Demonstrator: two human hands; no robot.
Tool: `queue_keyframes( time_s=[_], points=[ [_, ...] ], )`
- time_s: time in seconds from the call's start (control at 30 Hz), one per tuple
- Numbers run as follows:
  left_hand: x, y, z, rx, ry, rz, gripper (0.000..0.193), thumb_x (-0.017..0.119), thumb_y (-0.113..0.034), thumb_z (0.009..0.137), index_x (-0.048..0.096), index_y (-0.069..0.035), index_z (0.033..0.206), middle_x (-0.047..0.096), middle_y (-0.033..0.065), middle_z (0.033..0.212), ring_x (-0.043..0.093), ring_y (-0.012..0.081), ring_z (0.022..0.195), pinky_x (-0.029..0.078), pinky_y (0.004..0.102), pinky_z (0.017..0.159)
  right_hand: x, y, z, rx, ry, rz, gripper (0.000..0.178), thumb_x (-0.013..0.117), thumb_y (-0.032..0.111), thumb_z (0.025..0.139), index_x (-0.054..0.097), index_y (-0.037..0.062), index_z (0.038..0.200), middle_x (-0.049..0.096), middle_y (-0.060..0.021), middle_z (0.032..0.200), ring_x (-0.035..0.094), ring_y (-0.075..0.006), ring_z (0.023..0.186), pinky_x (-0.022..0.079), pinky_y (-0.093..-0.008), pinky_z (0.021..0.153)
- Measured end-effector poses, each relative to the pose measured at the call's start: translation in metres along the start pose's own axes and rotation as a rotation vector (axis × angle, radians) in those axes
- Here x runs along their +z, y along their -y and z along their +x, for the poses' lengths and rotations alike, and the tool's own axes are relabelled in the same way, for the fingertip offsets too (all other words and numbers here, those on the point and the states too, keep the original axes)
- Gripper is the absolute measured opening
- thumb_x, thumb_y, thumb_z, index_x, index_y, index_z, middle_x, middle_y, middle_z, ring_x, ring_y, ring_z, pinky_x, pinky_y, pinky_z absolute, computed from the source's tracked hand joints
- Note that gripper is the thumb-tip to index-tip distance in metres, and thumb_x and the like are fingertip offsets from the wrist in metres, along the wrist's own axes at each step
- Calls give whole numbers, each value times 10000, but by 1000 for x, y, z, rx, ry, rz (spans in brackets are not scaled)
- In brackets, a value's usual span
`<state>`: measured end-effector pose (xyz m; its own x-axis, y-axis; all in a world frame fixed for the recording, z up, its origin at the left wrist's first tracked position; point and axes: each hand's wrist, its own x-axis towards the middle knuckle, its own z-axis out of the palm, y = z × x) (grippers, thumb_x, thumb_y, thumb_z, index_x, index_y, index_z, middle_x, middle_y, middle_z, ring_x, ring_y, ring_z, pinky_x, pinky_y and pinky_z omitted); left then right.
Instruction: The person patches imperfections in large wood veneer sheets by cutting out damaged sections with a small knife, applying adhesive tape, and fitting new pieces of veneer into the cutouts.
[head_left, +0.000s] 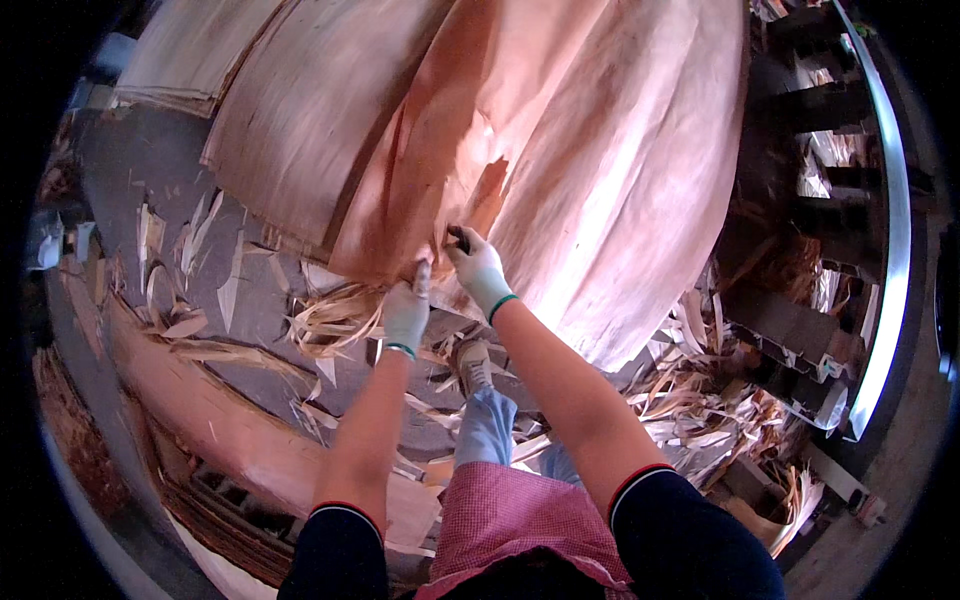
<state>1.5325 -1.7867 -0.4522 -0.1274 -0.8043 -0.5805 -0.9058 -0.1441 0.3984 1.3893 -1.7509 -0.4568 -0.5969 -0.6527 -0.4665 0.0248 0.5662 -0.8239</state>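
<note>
Both my hands wear white knit gloves with green cuffs and work close together at the near edge of a thin reddish wood veneer sheet (400, 190). My left hand (407, 312) is closed on the sheet's near edge, its thumb on top. A little right of it and further in, my right hand (480, 274) pinches the veneer beside a ragged, torn gap (487, 195). Something dark shows at the right fingertips; I cannot tell whether it is a stained glove tip or a small object. Paler veneer sheets (610, 170) lie under and beside the reddish one.
Veneer scraps (700, 410) litter the floor around my feet, and curled strips (335, 315) lie beneath the sheet's edge. Along the right runs a dark machine frame with a pale metal rail (890, 220). A stack of veneer (230, 440) lies at lower left.
</note>
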Motion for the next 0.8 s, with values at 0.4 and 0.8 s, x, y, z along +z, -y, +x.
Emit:
queue_keyframes(
  time_s=[0.4,0.8],
  points=[
    [-10,60,52,13,136,-244,843,473,-720,849,635,107,855,632,309,859,618,431,852,460,473,771,-28,-20,70,154,-283,-334,191,555,122,863,616,20,1012,687,-186,965,654,-351,924,497,-407,825],
    [-11,16,-6,207,50,132,616,709,-490,791,605,82,995,641,301,978,622,442,950,479,493,825,-22,53,58,-139,-170,-145,240,602,162,835,610,-25,984,592,-120,698,530,-154,616,460,-326,606]
  ],
)
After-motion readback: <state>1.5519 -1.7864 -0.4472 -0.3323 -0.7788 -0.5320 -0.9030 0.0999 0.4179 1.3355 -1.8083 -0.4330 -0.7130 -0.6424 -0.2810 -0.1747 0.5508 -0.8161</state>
